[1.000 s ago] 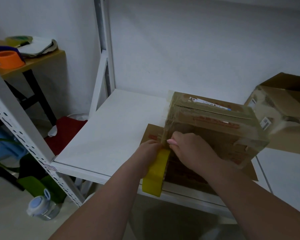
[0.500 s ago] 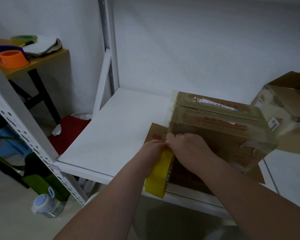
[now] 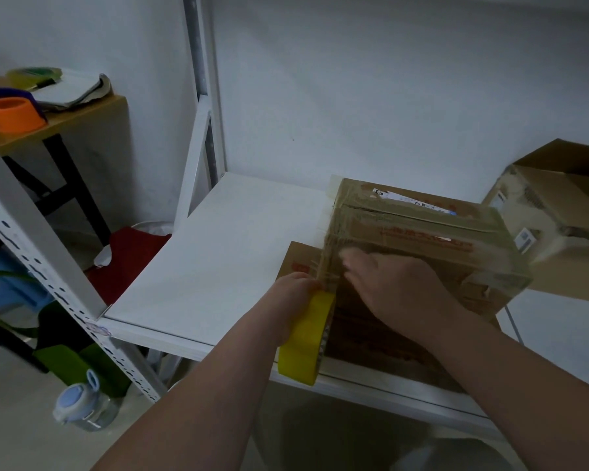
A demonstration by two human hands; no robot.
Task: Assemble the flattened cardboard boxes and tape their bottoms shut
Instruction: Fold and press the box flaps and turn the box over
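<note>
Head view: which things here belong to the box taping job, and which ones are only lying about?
For the job:
cardboard box, on the white shelf
yellow tape roll, gripped by the left hand
right hand, pressing on the box side

Lying about:
orange tape roll on the side table
water bottle on the floor
second box at the right, untouched

Cardboard box (image 3: 422, 256): brown, with red printed lettering on top and side, plus a white label (image 3: 412, 200) on top. Tape roll (image 3: 303, 338): yellow. Shelf (image 3: 218, 260): plain white. Upright (image 3: 41, 246): white with rows of dark holes. Second box (image 3: 555, 202): tan. Side roll (image 3: 12, 113): orange. Cloth (image 3: 126, 260): red. Bag (image 3: 75, 355): green. Bottle (image 3: 82, 407): clear, pale blue cap.
</note>
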